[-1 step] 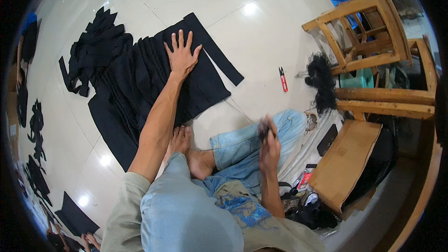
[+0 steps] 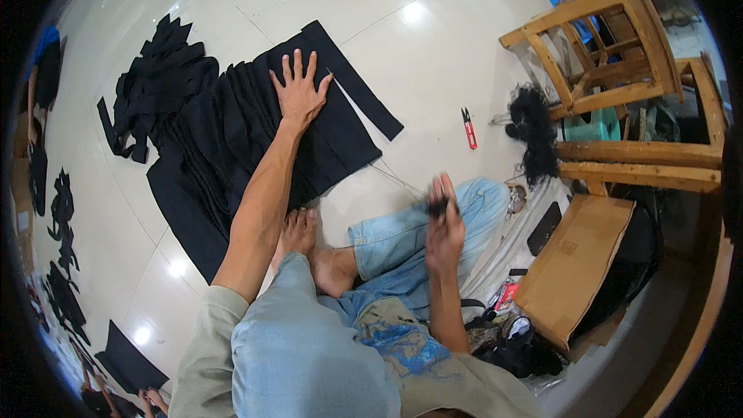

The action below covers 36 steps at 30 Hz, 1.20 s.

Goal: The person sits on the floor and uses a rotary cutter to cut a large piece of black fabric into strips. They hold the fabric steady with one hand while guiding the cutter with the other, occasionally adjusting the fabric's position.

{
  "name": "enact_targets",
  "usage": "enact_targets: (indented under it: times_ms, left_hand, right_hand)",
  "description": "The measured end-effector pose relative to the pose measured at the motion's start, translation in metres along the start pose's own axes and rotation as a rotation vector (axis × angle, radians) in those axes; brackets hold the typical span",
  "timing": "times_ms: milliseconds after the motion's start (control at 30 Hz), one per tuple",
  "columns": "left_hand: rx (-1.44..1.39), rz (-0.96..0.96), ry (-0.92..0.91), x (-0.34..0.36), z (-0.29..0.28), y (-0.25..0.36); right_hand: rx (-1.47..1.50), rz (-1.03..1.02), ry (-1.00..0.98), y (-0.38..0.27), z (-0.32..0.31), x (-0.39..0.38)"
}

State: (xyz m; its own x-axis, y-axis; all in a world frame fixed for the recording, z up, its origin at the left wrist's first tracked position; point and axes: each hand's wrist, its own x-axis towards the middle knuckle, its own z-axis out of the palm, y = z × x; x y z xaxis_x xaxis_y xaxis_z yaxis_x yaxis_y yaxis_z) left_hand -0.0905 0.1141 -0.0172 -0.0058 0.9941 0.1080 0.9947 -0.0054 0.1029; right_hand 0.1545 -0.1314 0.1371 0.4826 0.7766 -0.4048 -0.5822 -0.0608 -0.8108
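My left hand point(image 2: 300, 99) lies flat, fingers spread, on a layered stack of black cloth pieces point(image 2: 333, 131) on the floor. A narrow black strip point(image 2: 364, 101) angles away at the stack's right side. Over my bent, jeans-clad leg, my right hand point(image 2: 444, 232) is raised and smeared by motion. A small black thing point(image 2: 438, 207) sits at its fingers, too blurred to name. Thin pale lines run from the cloth's corner toward this hand; whether they are thread or tile seams I cannot tell. Red-handled thread snips point(image 2: 469, 128) lie on the floor to the right.
Jagged black cloth strips point(image 2: 166, 66) join the stack's far left. On the right stand wooden stools point(image 2: 588, 97), with a clump of black thread point(image 2: 531, 135) against them. A flattened cardboard piece point(image 2: 576, 263) and a dark phone point(image 2: 544, 230) lie nearer. Another person's hands point(image 2: 153, 400) show at lower left.
My right hand's fingers have straightened and point further up, with the black thing still at them. The left hand stays flat on the cloth.
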Motion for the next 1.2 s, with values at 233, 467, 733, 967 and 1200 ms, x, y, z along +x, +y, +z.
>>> enact_targets:
  times_ms: [233,467,733,967,1200]
  left_hand:
    - [-0.017,0.019,0.055,0.004,0.003,0.007]
    - [-0.004,0.024,0.094,0.003,0.004,0.003]
    - [0.001,0.015,0.066,0.003,0.002,0.004]
    - [0.018,-0.002,0.048,0.0,0.002,0.006]
    - [0.018,-0.001,0.029,0.003,0.001,0.008]
  right_hand:
    - [-1.029,-0.087,-0.358,0.053,0.035,0.09]
    - [-1.57,-0.45,-0.634,0.08,-0.002,0.06]
    - [-1.346,-0.436,-0.627,0.0,-0.049,0.022]
    - [-1.562,-0.1,-0.491,-0.099,-0.165,-0.07]
    - [-1.263,-0.384,-0.151,-0.036,-0.08,-0.012]
